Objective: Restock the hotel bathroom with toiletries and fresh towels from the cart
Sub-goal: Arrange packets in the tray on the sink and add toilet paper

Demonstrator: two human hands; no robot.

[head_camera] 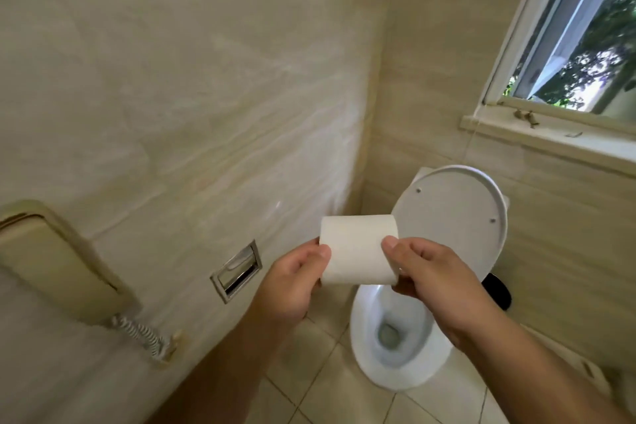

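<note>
Facing beige tiled walls (no legible writing), left hand and right hand pinched a toilet roll above the open toilet.

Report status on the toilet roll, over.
Left hand and right hand grip the toilet roll by its ends. Roll held near the open toilet, not yet in the wall holder. Nothing between roll and holder.
</note>
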